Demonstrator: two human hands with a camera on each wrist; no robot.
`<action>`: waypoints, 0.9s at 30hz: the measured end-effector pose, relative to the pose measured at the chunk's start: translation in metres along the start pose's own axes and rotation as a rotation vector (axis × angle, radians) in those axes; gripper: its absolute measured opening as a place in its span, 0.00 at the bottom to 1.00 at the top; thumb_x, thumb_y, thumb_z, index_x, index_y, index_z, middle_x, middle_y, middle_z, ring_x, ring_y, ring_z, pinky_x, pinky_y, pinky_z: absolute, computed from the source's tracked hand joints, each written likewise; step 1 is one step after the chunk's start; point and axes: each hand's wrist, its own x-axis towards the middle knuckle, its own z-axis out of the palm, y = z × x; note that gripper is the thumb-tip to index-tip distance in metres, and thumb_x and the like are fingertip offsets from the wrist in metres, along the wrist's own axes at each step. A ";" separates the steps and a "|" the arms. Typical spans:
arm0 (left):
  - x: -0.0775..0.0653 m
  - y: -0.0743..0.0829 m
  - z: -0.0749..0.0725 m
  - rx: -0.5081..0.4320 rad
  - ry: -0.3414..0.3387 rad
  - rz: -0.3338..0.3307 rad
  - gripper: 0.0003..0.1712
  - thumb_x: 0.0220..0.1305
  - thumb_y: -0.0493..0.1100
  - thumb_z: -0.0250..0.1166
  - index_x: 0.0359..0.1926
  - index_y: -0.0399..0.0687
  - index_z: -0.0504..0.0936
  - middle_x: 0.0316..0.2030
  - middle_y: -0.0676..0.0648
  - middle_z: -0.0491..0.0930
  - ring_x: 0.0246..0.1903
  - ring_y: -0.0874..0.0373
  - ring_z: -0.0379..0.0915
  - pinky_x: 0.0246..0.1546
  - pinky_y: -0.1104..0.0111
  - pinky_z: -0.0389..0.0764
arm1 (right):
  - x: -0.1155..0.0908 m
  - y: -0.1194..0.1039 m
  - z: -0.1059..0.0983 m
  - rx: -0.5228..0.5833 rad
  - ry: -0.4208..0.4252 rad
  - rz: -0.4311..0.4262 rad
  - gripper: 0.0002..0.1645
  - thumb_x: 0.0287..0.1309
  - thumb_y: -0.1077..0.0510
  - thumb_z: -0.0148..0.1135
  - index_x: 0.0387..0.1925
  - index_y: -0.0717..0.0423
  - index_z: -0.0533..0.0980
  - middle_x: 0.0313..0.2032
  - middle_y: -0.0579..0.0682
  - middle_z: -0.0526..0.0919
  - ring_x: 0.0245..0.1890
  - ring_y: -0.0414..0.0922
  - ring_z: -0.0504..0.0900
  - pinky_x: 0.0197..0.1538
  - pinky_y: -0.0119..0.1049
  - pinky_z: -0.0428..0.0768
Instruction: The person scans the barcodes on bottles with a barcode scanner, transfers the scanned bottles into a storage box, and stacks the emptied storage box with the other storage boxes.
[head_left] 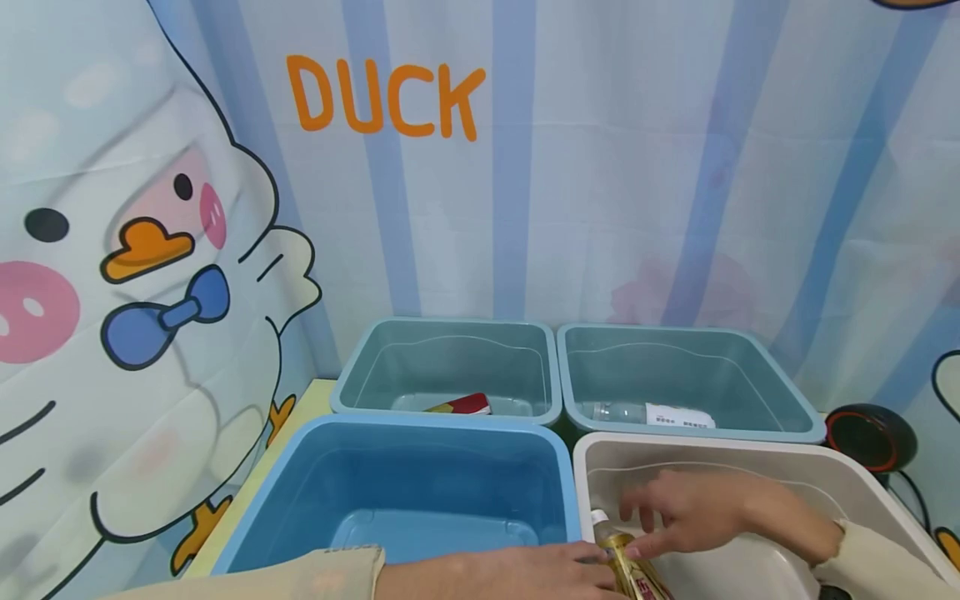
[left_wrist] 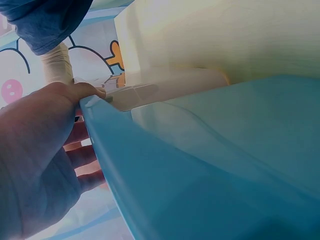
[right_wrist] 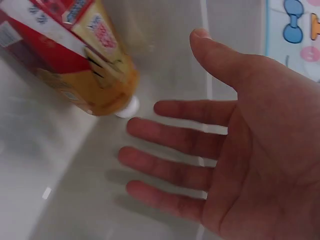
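The blue bin [head_left: 450,471] and white bin [head_left: 750,458] look smooth plastic, the backdrop [head_left: 600,183] creased cloth, the package [head_left: 637,577] glossy.

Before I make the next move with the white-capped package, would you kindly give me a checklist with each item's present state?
1. Package inside the white bin: ok.
2. White cap in place on the package: ok.
3. Right hand near the cap, fingers extended: ok.
4. Right hand gripping the package: not ok, no grip yet.
5. Left hand steadying the package: cannot tell; its fingertips overlap it in the head view.
6. Package's far end unobstructed: cannot tell, cut off by the picture edges.
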 end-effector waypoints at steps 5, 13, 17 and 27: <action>0.002 0.000 0.000 -0.020 -0.010 -0.016 0.38 0.65 0.60 0.70 0.73 0.60 0.73 0.68 0.60 0.74 0.65 0.71 0.66 0.68 0.80 0.58 | 0.009 0.005 0.011 -0.012 -0.057 0.099 0.18 0.69 0.43 0.66 0.53 0.47 0.82 0.39 0.35 0.85 0.37 0.33 0.82 0.44 0.35 0.84; 0.001 0.000 0.001 -0.027 -0.010 -0.028 0.38 0.65 0.59 0.70 0.74 0.60 0.73 0.69 0.60 0.73 0.68 0.69 0.64 0.67 0.80 0.60 | 0.016 0.007 0.025 0.027 -0.069 0.162 0.16 0.69 0.42 0.66 0.51 0.43 0.82 0.35 0.34 0.82 0.33 0.35 0.80 0.40 0.33 0.80; -0.001 0.000 0.001 -0.015 -0.020 -0.029 0.40 0.65 0.60 0.70 0.75 0.61 0.71 0.71 0.60 0.70 0.69 0.68 0.62 0.67 0.79 0.60 | 0.020 0.010 0.030 0.038 -0.078 0.145 0.16 0.70 0.42 0.64 0.52 0.44 0.81 0.32 0.35 0.80 0.32 0.35 0.79 0.38 0.32 0.78; 0.000 -0.002 0.001 0.011 -0.018 0.013 0.38 0.67 0.60 0.68 0.75 0.61 0.71 0.70 0.59 0.72 0.71 0.67 0.62 0.70 0.77 0.54 | 0.025 0.019 0.043 0.067 -0.056 0.082 0.18 0.72 0.41 0.62 0.54 0.45 0.77 0.34 0.35 0.78 0.33 0.34 0.79 0.38 0.32 0.78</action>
